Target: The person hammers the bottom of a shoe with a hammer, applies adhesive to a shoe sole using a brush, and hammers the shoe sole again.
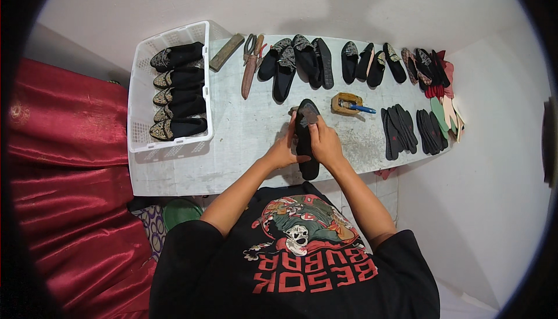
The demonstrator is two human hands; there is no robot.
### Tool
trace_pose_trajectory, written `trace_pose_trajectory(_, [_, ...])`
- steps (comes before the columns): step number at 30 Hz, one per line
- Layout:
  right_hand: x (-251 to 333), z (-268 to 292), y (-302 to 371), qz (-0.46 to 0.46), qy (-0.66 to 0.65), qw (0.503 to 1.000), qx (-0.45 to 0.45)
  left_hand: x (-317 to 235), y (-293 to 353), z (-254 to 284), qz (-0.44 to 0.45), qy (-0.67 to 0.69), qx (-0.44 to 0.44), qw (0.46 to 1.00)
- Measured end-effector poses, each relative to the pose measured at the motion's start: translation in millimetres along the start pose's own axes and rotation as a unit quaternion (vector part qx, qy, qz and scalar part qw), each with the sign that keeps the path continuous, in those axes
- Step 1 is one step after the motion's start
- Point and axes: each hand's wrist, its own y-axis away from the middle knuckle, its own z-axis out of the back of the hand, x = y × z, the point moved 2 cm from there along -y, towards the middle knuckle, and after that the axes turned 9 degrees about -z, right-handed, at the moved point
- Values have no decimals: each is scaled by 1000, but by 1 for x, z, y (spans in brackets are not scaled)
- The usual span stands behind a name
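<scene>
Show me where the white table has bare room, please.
Bare: between the white plastic basket and left hand; and between the right hand and the flat black soles, below the yellow box. Crowded: far edge, with black embroidered shoes; right end.

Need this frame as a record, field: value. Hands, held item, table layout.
hands: left hand and right hand, both gripping
held item: one black shoe, toward the front of the table
left end: white basket, five black shoes with patterned fronts inside
back: oblong block, more dark shoes
right of held item: yellowish container, blue-handled tool
right end: dark soles, two groups
</scene>
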Motion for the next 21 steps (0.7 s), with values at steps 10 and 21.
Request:
trace_pose_trajectory(10, [14,9,-10,-5,-59,998,16,1,4,2,80,-22,42,996])
trace_pose_trajectory(21, [3,6,-25,-28,-13,999,12,-3,-1,0,49,-29,26,998])
